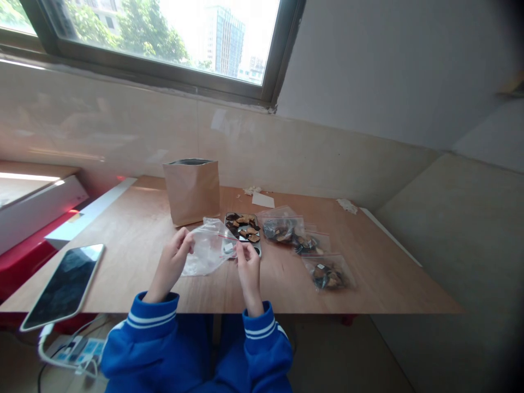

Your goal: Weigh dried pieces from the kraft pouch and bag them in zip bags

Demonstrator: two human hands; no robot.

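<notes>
A clear plastic zip bag (207, 248) with a red line along its opening is stretched between my two hands over the table. My left hand (177, 256) is closed on its left side, fingers curled. Thumb and fingers of my right hand (248, 265) pinch its right edge by the red line. A small white packet (228, 248) shows at the bag's right part; whether it lies inside I cannot tell. Just behind my right hand, dried dark-and-tan pieces (245, 221) are heaped on a small flat scale (257, 245), partly hidden by the hand and bag.
Several filled zip bags (329, 275) lie to the right. An upright brown paper pouch (192, 191) stands behind my left hand. On the left, a tablet (65, 286) with a white cable (43, 344) overlaps the table's front edge. A white card (262, 200) rests near the wall.
</notes>
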